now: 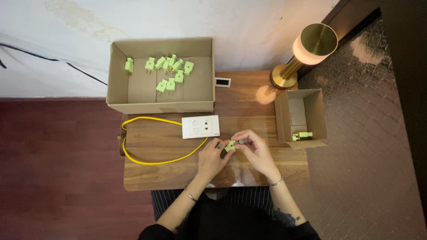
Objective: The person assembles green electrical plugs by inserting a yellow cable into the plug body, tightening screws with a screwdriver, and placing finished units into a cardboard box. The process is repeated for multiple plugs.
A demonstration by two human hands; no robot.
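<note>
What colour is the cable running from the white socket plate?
Yellow. The cable loops across the wooden table; it shows best in the head view.

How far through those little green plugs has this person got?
Early on, it seems. One green plug lies in the small box on the right, which looks like the finished pile. Another plug is held between the left hand and right hand, near the white socket plate. About ten more plugs wait in the big cardboard box.
</note>
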